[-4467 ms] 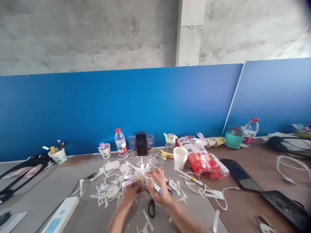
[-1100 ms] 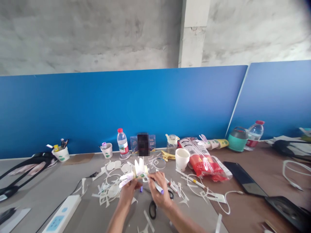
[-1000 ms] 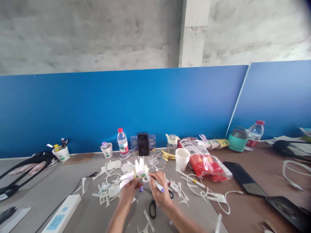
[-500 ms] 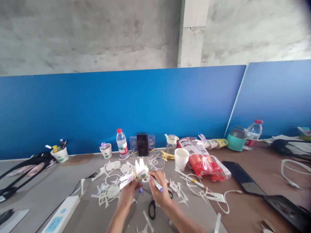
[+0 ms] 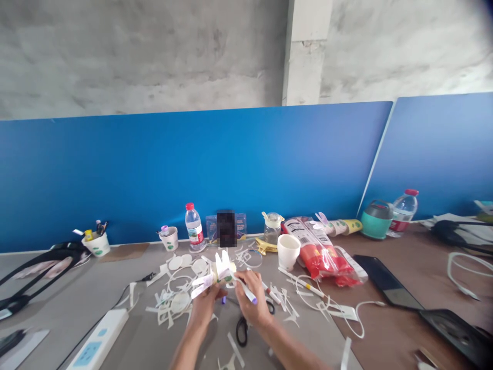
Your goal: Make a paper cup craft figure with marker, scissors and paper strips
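My left hand (image 5: 208, 298) is closed around a cut paper cup (image 5: 222, 267) with white petal-like strips standing up and purple colouring on some of them. In my right hand (image 5: 252, 295) is a white marker with a purple end (image 5: 248, 292), its tip side against the cup. A small purple marker cap (image 5: 224, 300) lies on the table just below the cup. Black-handled scissors (image 5: 242, 331) rest partly under my right hand, which hides their middle. White paper scraps (image 5: 173, 308) are scattered left of the hands.
Behind the hands stand a water bottle (image 5: 194, 231), a cup with markers (image 5: 168, 239), a glass jar (image 5: 272, 228) and a white paper cup (image 5: 288, 252). Red packs of cups (image 5: 321, 257) lie at right. A power strip (image 5: 98, 341) is at front left, a phone (image 5: 385, 282) at right.
Both hands keep their hold on the cup and the marker, nearly in the same place. The whole view has shifted very slightly.
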Demonstrator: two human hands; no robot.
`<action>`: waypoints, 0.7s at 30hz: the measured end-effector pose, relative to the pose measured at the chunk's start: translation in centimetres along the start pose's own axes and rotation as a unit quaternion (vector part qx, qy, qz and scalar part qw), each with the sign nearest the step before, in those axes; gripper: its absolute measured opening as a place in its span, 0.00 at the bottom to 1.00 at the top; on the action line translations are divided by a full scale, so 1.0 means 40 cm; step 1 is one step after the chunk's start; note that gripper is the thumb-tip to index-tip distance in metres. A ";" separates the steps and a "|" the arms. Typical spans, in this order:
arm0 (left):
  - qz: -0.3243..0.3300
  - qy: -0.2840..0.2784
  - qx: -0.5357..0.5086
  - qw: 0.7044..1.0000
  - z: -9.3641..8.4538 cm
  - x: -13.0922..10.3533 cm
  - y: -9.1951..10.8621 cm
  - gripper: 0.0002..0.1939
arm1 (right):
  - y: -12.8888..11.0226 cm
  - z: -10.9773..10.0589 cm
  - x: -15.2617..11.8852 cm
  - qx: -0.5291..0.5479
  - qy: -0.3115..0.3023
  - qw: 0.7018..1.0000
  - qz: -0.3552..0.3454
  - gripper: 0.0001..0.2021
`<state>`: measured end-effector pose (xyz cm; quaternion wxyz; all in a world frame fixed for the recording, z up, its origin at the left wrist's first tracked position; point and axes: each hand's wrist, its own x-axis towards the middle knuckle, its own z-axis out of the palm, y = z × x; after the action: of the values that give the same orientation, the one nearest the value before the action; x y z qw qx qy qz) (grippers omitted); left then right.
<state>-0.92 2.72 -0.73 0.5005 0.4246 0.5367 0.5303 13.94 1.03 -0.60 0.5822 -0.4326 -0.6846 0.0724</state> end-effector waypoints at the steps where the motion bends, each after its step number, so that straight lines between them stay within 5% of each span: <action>1: -0.001 0.004 0.000 1.000 0.000 0.000 0.001 0.23 | 0.003 -0.001 0.001 -0.001 0.010 1.000 0.009 0.08; 11: 0.017 0.000 0.000 1.000 -0.010 -0.001 -0.003 0.22 | 0.000 -0.018 0.006 -0.007 0.062 0.998 0.016 0.08; 16: 0.012 -0.004 0.004 1.000 -0.008 0.004 -0.006 0.22 | -0.016 -0.018 0.005 -0.007 -0.010 0.999 -0.041 0.07; 21: 0.009 -0.006 -0.004 1.000 -0.009 0.006 -0.008 0.21 | -0.014 -0.005 0.001 -0.015 -0.015 0.999 -0.037 0.06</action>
<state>-1.28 2.89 -1.10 0.5004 0.4305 0.5274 0.5349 13.85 0.64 -0.18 0.5676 -0.4143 -0.7099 0.0472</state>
